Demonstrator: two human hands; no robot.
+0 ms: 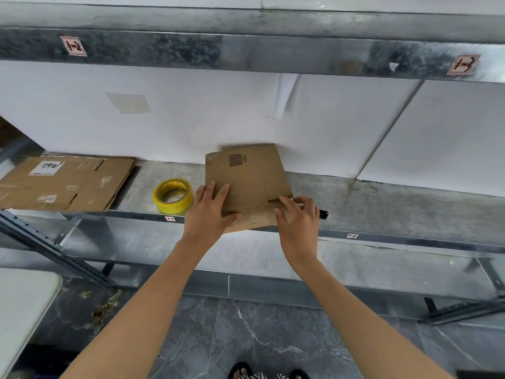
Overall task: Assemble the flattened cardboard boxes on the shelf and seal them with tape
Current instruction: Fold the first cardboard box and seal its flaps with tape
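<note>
A small flattened cardboard box with a printed barcode lies on the metal shelf, its near edge jutting over the shelf's front lip. My left hand grips its near left corner, fingers on top and thumb curled round the edge. My right hand pinches its near right flap by a slit. A roll of yellow tape stands just left of my left hand. Further left lies a larger stack of flattened boxes with a white label.
A black marker tip pokes out from behind my right hand on the shelf. An upper shelf beam runs overhead with handwritten tags. A white table corner sits low on the left. Dark marbled floor lies below.
</note>
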